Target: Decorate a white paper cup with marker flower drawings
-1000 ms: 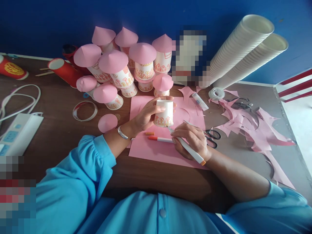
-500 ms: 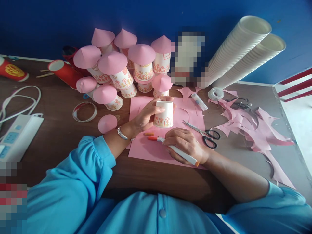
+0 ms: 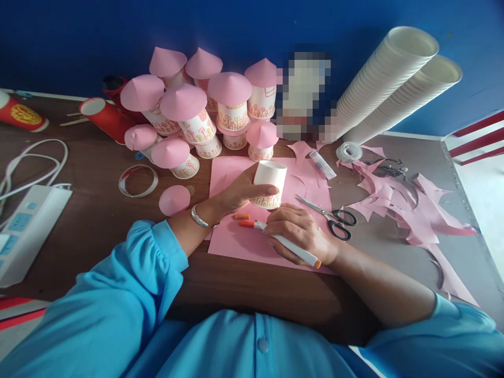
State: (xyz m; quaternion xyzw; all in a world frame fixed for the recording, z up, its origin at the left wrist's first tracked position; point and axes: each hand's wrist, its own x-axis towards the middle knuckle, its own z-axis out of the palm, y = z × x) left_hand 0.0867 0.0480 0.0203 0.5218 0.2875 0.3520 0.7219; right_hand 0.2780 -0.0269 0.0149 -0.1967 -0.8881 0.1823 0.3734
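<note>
My left hand (image 3: 238, 190) grips an upturned white paper cup (image 3: 270, 181) with orange flower drawings round its rim, tilted toward me above a pink paper sheet (image 3: 236, 236). Resting on the sheet just below the cup, my right hand (image 3: 299, 231) is closed around a white marker with an orange end (image 3: 303, 254). A second orange-tipped marker (image 3: 252, 224) lies under my right fingers, and its small orange cap (image 3: 241, 216) sits beside it.
Several decorated cups with pink cone roofs (image 3: 197, 113) cluster behind the sheet. Scissors (image 3: 333, 218) lie right of my hand, amid pink scraps (image 3: 409, 210). Two long stacks of white cups (image 3: 394, 79) lean at the back right. A tape ring (image 3: 137, 180), pink cone (image 3: 174, 199) and power strip (image 3: 27, 226) lie left.
My right hand has pulled the marker tip away from the cup and lowered onto the sheet. My left hand has tilted the cup's base toward me.
</note>
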